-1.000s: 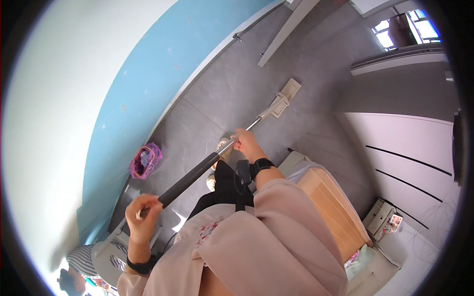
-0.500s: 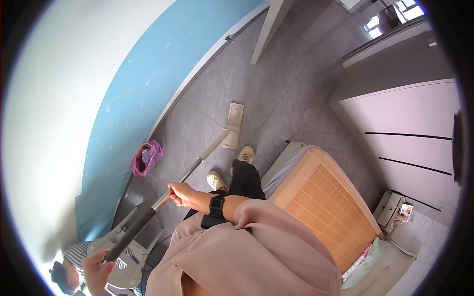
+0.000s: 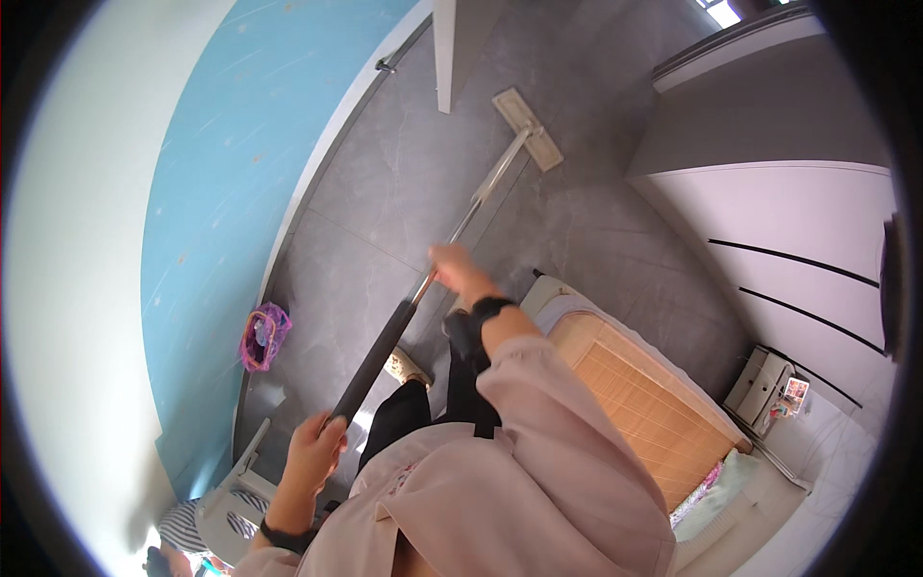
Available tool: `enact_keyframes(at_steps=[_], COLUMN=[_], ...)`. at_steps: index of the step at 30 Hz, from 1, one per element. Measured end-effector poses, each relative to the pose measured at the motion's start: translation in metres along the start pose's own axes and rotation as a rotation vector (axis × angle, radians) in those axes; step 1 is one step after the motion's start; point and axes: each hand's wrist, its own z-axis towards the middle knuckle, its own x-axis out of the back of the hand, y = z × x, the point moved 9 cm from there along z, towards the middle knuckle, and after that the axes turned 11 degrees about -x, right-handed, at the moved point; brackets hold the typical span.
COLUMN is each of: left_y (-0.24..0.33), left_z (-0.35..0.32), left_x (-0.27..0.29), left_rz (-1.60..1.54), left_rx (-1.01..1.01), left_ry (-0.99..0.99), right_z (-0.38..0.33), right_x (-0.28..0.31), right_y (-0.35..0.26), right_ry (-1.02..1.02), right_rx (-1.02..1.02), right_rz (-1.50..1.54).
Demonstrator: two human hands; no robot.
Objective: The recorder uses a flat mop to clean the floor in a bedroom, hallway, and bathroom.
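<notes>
Much of the view is being filled by a grey, marble-patterned tile floor (image 3: 596, 240). A white-and-blue painted wall (image 3: 212, 221) is curving past at ten o'clock from centre, a white panelled cabinet with black lines (image 3: 798, 221) is standing at three, and a low bed topped with a tan woven mat (image 3: 635, 404) is lying at four. The mop with a silvery pole and dark cylindrical grip (image 3: 379, 351) is slanting from seven towards one o'clock, where its cream, flat, rectangular head (image 3: 524, 125) is resting on the tiles. A purple-lined bin (image 3: 264, 337) is standing near nine. The person's right hand (image 3: 457, 269), slightly blurred, is closing round the pole near centre; the left hand (image 3: 312, 447) is wrapping the grip's upper end between seven and eight.

Compared with half a second ago, the head is lying farther from the pale shoes (image 3: 408, 365) and angling differently, the right arm is reaching farther out, and the mop is covering a more distant stretch of floor.
</notes>
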Motion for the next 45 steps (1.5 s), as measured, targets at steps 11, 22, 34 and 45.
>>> enact_keyframes(at_steps=[11,22,34,45], left_y=[0.044,0.149,0.388,0.556], left_z=[-0.117,0.040,0.024,-0.059], left_x=[0.061,-0.066,-0.050,-0.146], left_rz=[-0.066,-0.206,0.303,0.750], left_rx=[0.281,0.133,-0.819,-1.875], left_ry=[0.173,-0.074,-0.377,-0.137], right_z=[-0.141,0.080,0.016,-0.082], right_x=[-0.071,0.017,0.025,0.083], right_y=[-0.014,-0.114,-0.265,-0.320], right_ry=[-0.082,0.129,0.209,-0.090], right_rx=[-0.457,0.449,-0.177,-0.152], right_rz=[0.024,-1.210,0.421,1.047])
